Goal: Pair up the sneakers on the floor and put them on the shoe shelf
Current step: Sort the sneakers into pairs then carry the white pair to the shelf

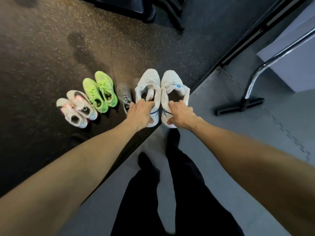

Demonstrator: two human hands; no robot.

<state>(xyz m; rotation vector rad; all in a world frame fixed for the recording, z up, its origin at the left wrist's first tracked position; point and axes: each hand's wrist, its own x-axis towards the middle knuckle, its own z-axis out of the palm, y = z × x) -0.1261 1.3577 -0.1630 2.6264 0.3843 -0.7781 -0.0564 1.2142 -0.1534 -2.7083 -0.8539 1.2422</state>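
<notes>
1. White sneakers hang side by side, toes away from me: my left hand (141,112) clamps the left white sneaker (149,87) at its heel collar.
2. My right hand (180,115) pinches the right white sneaker (173,86) likewise.
3. Green pair (100,91), pink-white pair (76,108) and grey sneaker (125,95) sit on the speckled floor (51,57), left of my grip.

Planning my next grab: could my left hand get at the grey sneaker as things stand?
Probably not yet: the left hand is shut on a white sneaker, which also partly covers the grey sneaker just beside it.
</notes>
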